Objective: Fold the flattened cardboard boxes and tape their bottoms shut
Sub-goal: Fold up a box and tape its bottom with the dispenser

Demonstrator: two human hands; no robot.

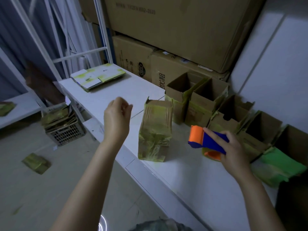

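Note:
A folded cardboard box with green tape on its sides stands on the white table. My right hand grips a blue and orange tape dispenser just right of that box. My left hand hovers left of the box with loosely curled fingers and holds nothing. A stack of flattened boxes lies at the table's far left end. Several folded boxes stand open-topped in a row along the wall.
Large cardboard cartons are piled behind the table. A crate with flattened boxes sits on the floor to the left, and one flattened box lies loose on the floor. A white metal rack stands at the back left.

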